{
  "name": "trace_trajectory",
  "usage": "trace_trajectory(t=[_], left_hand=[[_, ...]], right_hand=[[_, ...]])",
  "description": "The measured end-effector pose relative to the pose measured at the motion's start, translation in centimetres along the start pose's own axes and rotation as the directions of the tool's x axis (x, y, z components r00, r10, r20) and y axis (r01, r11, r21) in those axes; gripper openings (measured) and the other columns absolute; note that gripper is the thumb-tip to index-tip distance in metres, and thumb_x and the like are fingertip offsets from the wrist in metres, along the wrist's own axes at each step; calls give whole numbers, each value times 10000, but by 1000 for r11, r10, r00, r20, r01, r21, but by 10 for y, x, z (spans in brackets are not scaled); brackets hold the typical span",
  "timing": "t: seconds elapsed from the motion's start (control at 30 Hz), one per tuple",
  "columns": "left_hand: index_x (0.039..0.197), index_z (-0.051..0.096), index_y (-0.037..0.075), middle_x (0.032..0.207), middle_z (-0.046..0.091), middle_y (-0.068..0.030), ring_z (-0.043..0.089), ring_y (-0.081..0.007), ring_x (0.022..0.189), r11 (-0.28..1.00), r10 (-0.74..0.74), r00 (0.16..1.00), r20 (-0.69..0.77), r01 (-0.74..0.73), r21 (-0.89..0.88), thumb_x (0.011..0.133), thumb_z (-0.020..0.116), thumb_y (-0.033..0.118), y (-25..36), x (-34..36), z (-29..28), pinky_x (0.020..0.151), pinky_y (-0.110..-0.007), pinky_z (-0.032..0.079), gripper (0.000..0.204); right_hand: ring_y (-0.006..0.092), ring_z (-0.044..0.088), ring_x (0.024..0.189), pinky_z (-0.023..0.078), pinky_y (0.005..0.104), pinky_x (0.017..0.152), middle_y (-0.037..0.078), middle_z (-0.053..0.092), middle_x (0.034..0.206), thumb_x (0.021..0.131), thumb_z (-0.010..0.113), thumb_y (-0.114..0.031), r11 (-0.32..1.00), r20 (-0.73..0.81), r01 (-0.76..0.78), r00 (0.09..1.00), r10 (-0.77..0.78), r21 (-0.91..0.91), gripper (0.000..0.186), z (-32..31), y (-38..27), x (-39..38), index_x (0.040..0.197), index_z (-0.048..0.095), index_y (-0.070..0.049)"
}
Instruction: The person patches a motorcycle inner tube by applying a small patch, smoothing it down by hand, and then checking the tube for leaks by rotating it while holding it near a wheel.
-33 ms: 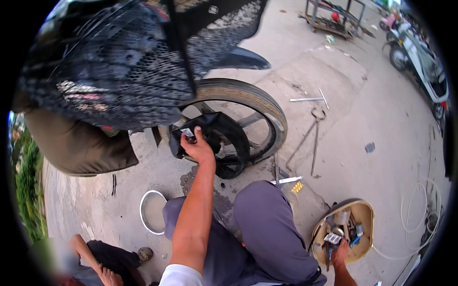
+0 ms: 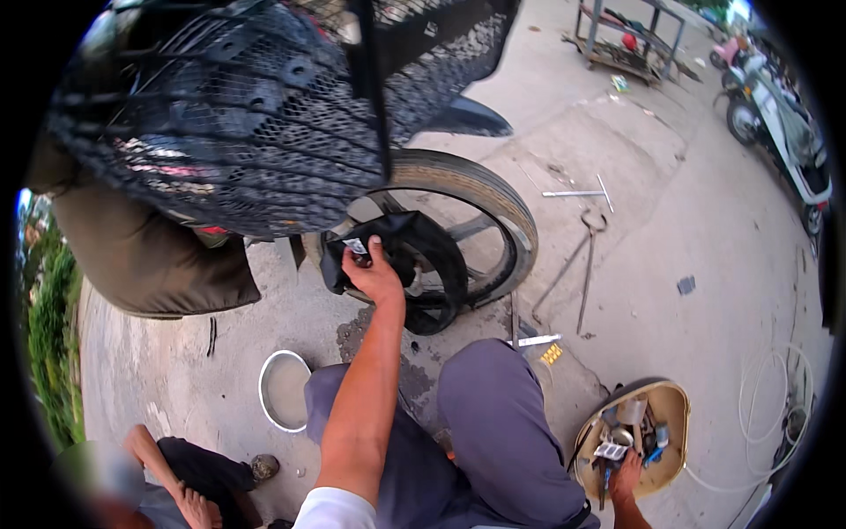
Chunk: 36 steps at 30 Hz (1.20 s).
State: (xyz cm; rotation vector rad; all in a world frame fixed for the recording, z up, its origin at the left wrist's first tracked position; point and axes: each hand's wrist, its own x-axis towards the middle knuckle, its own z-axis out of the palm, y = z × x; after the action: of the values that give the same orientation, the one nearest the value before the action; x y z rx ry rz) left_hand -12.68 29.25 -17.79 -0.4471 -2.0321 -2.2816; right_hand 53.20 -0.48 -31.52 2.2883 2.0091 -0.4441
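Head view: centre frame, the left hand (image 2: 377, 277) grips the curved black rubber inner tube (image 2: 452, 269); lower right, the right hand (image 2: 627, 478) reaches into a rounded tan basin (image 2: 677, 411), its grip unclear.

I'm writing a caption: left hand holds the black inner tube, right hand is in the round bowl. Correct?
Not quite: the head view shows the right hand in the tan tub, not the bowl; the left hand does hold the black inner tube.
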Motion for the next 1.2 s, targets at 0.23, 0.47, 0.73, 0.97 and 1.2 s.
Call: trace_trajectory(t=[0.23, 0.47, 0.73, 0.97, 1.2], left_hand=[[1282, 538, -70, 985, 588, -58, 527, -158, 841, 1000, 24, 995, -99, -22, 21, 818, 848, 346, 7, -7, -5, 777, -307, 468, 696], [1287, 504, -51, 1113, 510, -108, 543, -219, 964, 999, -44, 999, -22, 44, -1, 832, 835, 259, 7, -14, 8, 849, -345, 461, 643], [1250, 544, -48, 1092, 518, -117, 556, -238, 952, 997, -54, 997, -61, 51, -49, 810, 843, 219, 11, -13, -2, 883, -358, 462, 595], [1224, 564, -37, 1073, 538, -114, 573, -237, 930, 998, -42, 999, -23, 41, -37, 786, 853, 204, 7, -7, -5, 864, -359, 480, 577], [1251, 543, -31, 1080, 539, -89, 555, -203, 934, 999, -10, 999, -39, 8, -41, 791, 853, 189, 8, -8, -3, 840, -343, 475, 597]], right_hand=[[373, 253, 1481, 216, 530, 1195, 156, 243, 1631, 868, 642, -452, 947, 236, 194, 962, -133, -255, 954, 113, 108, 47, 1595, 151, -80], [440, 354, 1401, 343, 543, 1105, 259, 307, 1562, 836, 668, -479, 949, 216, 153, 972, -94, -276, 978, 86, 69, 56, 1577, 197, -50], [447, 549, 1185, 452, 507, 983, 250, 541, 1353, 819, 738, -466, 977, -48, 117, 993, -110, 181, 892, -34, -14, 12, 1474, 354, 3], [385, 594, 1118, 484, 462, 945, 214, 598, 1274, 857, 720, -377, 821, -39, -62, 994, 101, 567, 721, -84, -52, 17, 1400, 446, 11], [323, 640, 1051, 516, 416, 906, 177, 655, 1195, 895, 702, -288, 539, -26, -141, 956, 291, 830, 554, -110, -13, 1, 1325, 537, 20]])
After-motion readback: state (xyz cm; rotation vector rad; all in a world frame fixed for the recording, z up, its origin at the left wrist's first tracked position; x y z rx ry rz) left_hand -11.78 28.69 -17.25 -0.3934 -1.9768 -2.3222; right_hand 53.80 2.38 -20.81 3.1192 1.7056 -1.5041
